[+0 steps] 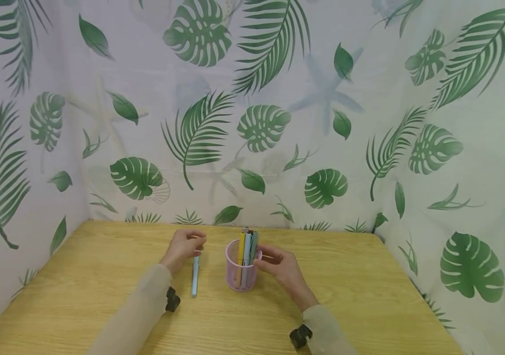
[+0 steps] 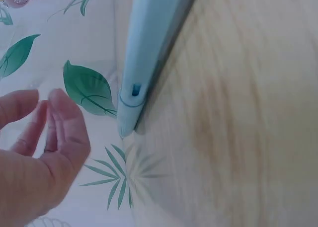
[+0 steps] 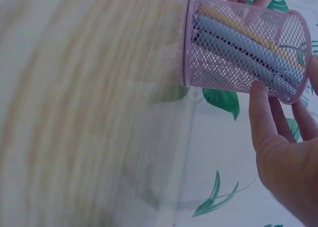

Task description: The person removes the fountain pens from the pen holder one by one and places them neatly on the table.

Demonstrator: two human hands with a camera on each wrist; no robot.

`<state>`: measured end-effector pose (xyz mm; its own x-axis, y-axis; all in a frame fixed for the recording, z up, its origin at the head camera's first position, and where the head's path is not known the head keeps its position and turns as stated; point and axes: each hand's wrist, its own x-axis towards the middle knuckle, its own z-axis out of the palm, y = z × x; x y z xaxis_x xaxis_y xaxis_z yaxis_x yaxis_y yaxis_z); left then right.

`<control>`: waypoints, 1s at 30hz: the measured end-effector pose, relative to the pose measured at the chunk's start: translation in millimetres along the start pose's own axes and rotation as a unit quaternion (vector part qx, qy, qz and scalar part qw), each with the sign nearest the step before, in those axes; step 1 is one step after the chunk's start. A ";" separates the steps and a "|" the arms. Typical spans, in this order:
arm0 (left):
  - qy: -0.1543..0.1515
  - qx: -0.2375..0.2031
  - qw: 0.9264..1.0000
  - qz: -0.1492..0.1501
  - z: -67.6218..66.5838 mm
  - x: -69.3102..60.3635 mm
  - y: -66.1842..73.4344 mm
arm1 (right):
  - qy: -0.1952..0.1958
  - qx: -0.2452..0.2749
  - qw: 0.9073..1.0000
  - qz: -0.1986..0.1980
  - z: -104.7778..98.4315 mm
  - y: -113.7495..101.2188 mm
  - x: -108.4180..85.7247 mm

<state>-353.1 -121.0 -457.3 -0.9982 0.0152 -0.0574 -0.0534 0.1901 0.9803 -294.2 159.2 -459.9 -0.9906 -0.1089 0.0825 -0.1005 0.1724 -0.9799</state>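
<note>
A light blue pen [image 1: 195,282] lies on the table to the left of a pink mesh cup [image 1: 233,277]. My left hand [image 1: 184,249] hovers at the pen's far end, fingers loosely bent and holding nothing; in the left wrist view the hand [image 2: 47,157] is apart from the pen [image 2: 149,53]. The cup stands upright with a yellow pen [image 1: 241,246], a light blue one [image 1: 247,249] and a grey-green one [image 1: 254,244] in it. My right hand [image 1: 284,270] grips the cup's right side near the rim; the right wrist view shows the fingers [image 3: 261,110] against the mesh [image 3: 238,53].
The wooden table [image 1: 345,291] reaches back to a hanging cloth [image 1: 279,197] printed with green leaves, which also closes off the left and right sides. A dark device [image 1: 172,300] sits on the left wrist and another [image 1: 300,336] on the right.
</note>
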 end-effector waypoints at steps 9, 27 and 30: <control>-0.013 -0.075 0.997 0.033 12.0 -4.9 7.5 | -0.001 0.001 1.000 0.001 0.7 -1.0 -0.9; -0.006 -0.095 0.990 0.102 41.1 -18.2 30.4 | 0.006 0.001 1.000 -0.022 0.4 -3.3 -2.9; -0.007 -0.099 0.988 0.115 42.6 -21.3 30.8 | 0.000 0.000 1.000 -0.026 2.0 -2.7 -2.8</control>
<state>-332.4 -73.6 -433.9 -0.9843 0.0493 0.1694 0.1688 -0.0164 0.9855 -291.0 157.0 -457.9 -0.9839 -0.1184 0.1335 -0.1523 0.1668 -0.9742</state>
